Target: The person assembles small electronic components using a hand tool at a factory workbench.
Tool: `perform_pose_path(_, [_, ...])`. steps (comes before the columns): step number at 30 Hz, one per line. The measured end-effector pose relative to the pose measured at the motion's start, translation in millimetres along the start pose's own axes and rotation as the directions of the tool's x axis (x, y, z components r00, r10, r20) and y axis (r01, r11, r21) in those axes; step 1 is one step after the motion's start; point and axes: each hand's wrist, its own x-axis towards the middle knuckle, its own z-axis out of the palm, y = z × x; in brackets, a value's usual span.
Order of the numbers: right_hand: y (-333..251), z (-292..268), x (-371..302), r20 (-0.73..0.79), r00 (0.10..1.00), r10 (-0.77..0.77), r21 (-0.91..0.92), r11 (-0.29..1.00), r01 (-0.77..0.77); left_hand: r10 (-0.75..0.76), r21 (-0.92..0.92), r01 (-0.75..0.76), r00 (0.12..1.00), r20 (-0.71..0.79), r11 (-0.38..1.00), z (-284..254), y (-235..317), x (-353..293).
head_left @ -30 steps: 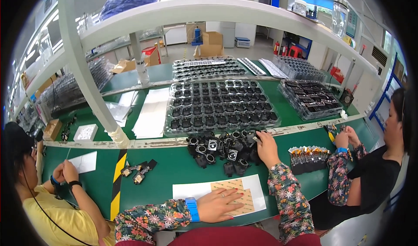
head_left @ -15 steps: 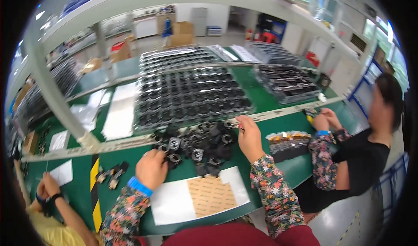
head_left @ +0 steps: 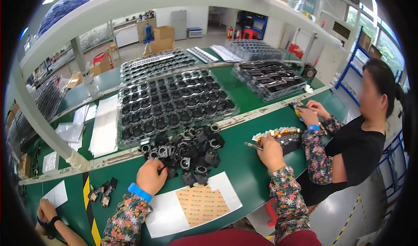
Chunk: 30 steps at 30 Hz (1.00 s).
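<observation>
Picking stage: left hand [head_left: 151, 176] closes on a part [head_left: 170, 173] from the pile [head_left: 185, 152]. Right hand [head_left: 270, 152] grips tweezers [head_left: 252, 146]. Next needs precise tweezer placement

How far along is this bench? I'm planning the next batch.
Done: the tray of black parts looks mostly filled. In hand: the left hand reaches into the loose pile of black parts; the right hand holds tweezers. Left: that pile and the adhesive sheet.

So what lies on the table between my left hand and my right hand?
In the head view, a pile of black parts and a white sheet lie between left hand and right hand.
</observation>
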Motion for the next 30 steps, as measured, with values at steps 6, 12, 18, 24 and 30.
perform_pose_path(6, [-5.6, 5.2, 2.0, -0.012, 0.999, -0.05, -0.188, 0.981, 0.046, -0.056, -0.157, 0.056, 0.998, 0.003, 0.986, -6.6, 6.9, 11.9])
perform_pose_path(12, [-13.8, -21.1, 4.7, -0.215, 0.968, 0.128, 0.208, 0.975, -0.082, -0.192, -0.736, 0.528, 0.847, 0.496, 0.424, -17.2, 9.7, 8.0])
perform_pose_path(18, [-100.0, -20.1, 4.4, 0.141, 0.99, 0.011, 0.841, 0.526, -0.125, -0.059, -0.727, 0.66, 0.747, 0.663, 0.187, -7.1, 27.4, -7.9])
perform_pose_path(24, [-166.0, -17.6, -23.5, 0.052, 0.934, -0.354, 0.77, 0.61, 0.188, -0.014, -0.688, 0.707, 0.699, 0.715, 0.166, 0.0, 21.7, -10.5])
perform_pose_path(30, [-166.0, -18.1, -33.8, 0.063, 0.739, -0.671, 0.554, 0.639, 0.533, -0.038, -0.682, 0.702, 0.702, 0.711, 0.205, 0.2, 19.4, -7.6])
